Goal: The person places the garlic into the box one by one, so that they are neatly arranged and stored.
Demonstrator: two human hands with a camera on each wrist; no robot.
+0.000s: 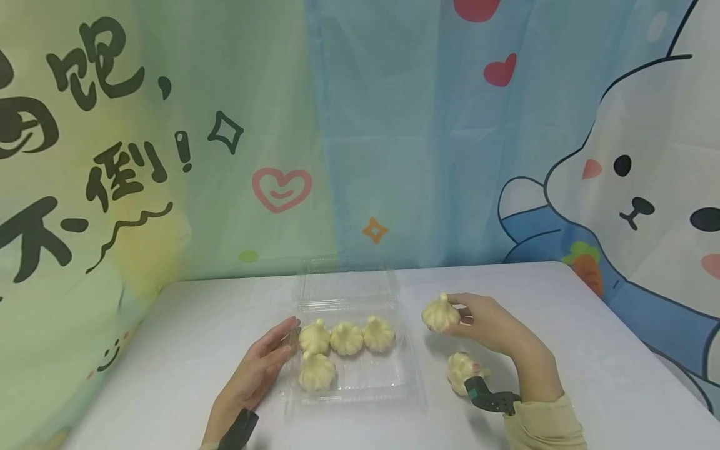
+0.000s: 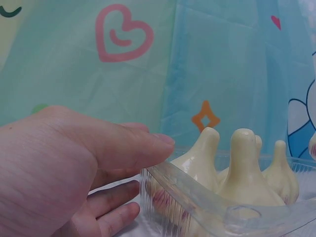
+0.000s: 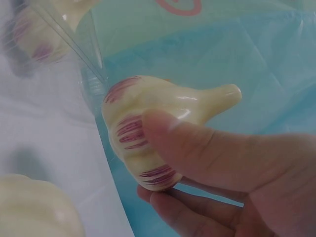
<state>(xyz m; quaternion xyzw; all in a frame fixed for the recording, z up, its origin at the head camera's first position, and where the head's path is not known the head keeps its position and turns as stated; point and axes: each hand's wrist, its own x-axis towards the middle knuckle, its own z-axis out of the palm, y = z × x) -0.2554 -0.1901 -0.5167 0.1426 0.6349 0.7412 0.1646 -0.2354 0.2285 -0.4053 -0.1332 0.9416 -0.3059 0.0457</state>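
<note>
Head view: your right hand (image 1: pixel 486 322) has a garlic bulb (image 1: pixel 440 314) pinched above the white table (image 1: pixel 185 356), right of the clear tray (image 1: pixel 374 375). Four bulbs (image 1: pixel 347 338) sit inside; a loose bulb (image 1: pixel 460 370) lies nearer you. Left wrist: your left hand (image 2: pixel 64 168) is relaxed at the tray's left edge. Right wrist: thumb and fingers clamp that bulb.

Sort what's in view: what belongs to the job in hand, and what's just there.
Likely part of the job:
open clear container
four garlic bulbs inside it
held bulb in the right grip
loose bulb outside the container

Just there:
printed backdrop
wrist cameras
white tabletop, only the work surface
</note>
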